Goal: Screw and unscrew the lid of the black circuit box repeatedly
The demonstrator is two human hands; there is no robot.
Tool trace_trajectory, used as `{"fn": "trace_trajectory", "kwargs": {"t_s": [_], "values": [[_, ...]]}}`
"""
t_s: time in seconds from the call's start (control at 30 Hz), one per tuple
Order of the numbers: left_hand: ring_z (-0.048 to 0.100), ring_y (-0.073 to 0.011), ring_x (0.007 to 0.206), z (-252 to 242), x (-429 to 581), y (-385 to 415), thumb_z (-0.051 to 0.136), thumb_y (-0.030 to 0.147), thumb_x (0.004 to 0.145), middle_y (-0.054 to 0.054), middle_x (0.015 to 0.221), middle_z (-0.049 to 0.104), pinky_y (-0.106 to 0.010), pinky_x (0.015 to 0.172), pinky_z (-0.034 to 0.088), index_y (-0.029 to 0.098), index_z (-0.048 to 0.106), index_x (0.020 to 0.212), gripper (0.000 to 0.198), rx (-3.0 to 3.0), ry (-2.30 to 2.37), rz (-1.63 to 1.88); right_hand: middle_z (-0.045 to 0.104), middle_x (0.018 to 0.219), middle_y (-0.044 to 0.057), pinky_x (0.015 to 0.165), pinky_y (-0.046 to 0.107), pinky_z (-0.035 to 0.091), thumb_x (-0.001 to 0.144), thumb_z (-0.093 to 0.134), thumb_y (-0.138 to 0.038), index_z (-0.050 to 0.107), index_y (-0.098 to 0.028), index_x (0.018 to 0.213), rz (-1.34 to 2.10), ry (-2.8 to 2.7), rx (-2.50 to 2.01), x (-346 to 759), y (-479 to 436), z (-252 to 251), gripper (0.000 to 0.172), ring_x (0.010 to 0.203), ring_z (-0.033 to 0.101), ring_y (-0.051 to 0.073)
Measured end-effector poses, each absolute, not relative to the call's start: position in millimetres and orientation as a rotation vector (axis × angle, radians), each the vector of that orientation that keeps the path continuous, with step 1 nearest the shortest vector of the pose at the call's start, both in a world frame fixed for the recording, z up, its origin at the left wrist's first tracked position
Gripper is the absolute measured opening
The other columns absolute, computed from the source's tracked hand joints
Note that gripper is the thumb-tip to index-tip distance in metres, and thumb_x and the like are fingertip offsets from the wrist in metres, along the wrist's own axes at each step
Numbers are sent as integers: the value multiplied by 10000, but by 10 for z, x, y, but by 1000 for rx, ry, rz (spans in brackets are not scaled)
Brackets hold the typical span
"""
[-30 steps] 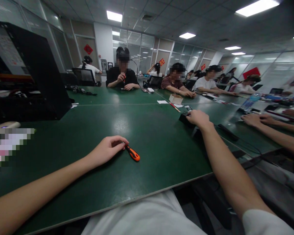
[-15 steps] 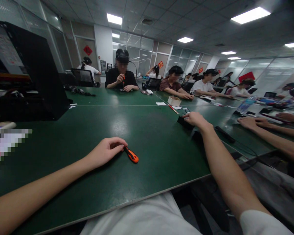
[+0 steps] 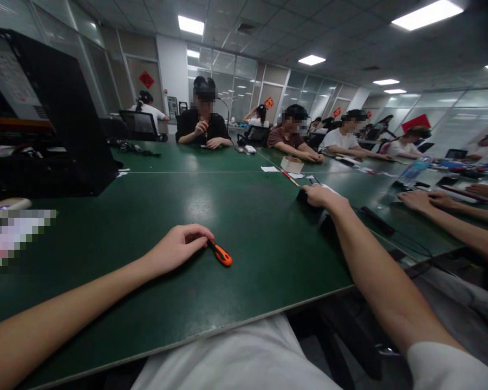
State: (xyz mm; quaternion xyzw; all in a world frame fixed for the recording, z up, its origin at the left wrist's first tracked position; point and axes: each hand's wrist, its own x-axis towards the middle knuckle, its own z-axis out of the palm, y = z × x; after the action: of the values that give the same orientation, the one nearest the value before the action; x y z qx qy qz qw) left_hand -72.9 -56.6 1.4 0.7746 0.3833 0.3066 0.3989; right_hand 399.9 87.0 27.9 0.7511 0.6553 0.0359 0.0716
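My left hand [image 3: 182, 246] rests on the green table, thumb and fingers pinched on the front end of a screwdriver [image 3: 221, 254]. Its orange-and-black handle points away from the hand, toward the table's front edge, and its shaft is hidden by my fingers. On the right, my right hand [image 3: 320, 196] is stretched out with curled fingers at a small black object [image 3: 303, 199]. Most of that object lies beneath the hand, so its kind does not show. The fingertips are hidden too.
A black computer case [image 3: 65, 119] stands at the left. Beyond my right hand are an open light-coloured box [image 3: 291, 164] and papers [image 3: 270, 169]. A black bar-shaped thing [image 3: 377, 219] with cables lies to the right, near a neighbour's hands [image 3: 416, 200]. Several people sit around the table.
The view has shifted slightly. My right hand's fingers have curled down further over the black object. My left hand keeps its pinch on the screwdriver.
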Motion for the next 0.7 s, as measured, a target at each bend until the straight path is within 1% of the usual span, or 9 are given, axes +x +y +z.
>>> {"fn": "trace_trajectory", "kwargs": {"t_s": [0.2,0.3,0.33,0.4,0.47,0.5,0.6,0.7], "values": [[709,-257,977,5,-738,-569,576,363,905,-81,1028,759,-386,896,546,169,726,1023,272,2014,1008,802,586,1305,122,961,456,529,972,589,-383,548,-162,1345,160,1940,2314,3990,875,259,435,1131,609,234],[696,-237,907,11,-737,-607,535,308,930,-78,1067,738,-366,821,555,177,716,1059,258,2200,1080,827,578,1327,127,991,463,509,972,586,-387,554,-162,1339,216,1947,2354,4067,857,254,432,1171,591,242],[688,-233,913,14,-732,-625,526,283,935,-80,1092,728,-366,824,553,179,711,1072,253,2284,1085,833,584,1322,124,997,463,504,970,588,-388,560,-164,1332,222,1952,2358,4091,854,251,426,1174,591,241],[668,-237,1003,14,-720,-662,514,234,942,-87,1152,704,-378,908,533,178,697,1110,255,2440,1037,852,606,1296,112,1002,460,498,966,594,-388,575,-169,1317,206,1976,2340,4118,858,239,414,1160,601,234],[624,-244,1139,7,-708,-691,502,195,950,-100,1218,676,-391,1021,483,176,677,1164,278,2557,960,860,619,1282,107,1009,465,488,963,599,-389,585,-168,1307,181,2006,2315,4113,873,219,409,1152,607,231],[604,-246,1182,2,-705,-700,498,177,949,-106,1246,663,-395,1052,464,178,668,1190,294,2601,931,848,621,1285,109,1017,472,480,959,602,-386,585,-162,1308,174,2019,2308,4102,880,211,414,1158,606,233],[591,-247,1216,-14,-708,-704,502,145,943,-107,1292,650,-401,1062,455,193,636,1254,342,2669,902,756,620,1318,145,1038,422,454,941,610,-340,583,-149,1335,168,2042,2326,4067,870,234,439,1199,596,251],[600,-248,1214,-25,-730,-685,508,156,957,-96,1290,669,-418,1057,445,206,604,1306,365,2692,896,650,612,1349,193,983,331,463,933,578,-356,553,-108,1379,186,2035,2410,4100,742,379,511,1197,608,273]]}}
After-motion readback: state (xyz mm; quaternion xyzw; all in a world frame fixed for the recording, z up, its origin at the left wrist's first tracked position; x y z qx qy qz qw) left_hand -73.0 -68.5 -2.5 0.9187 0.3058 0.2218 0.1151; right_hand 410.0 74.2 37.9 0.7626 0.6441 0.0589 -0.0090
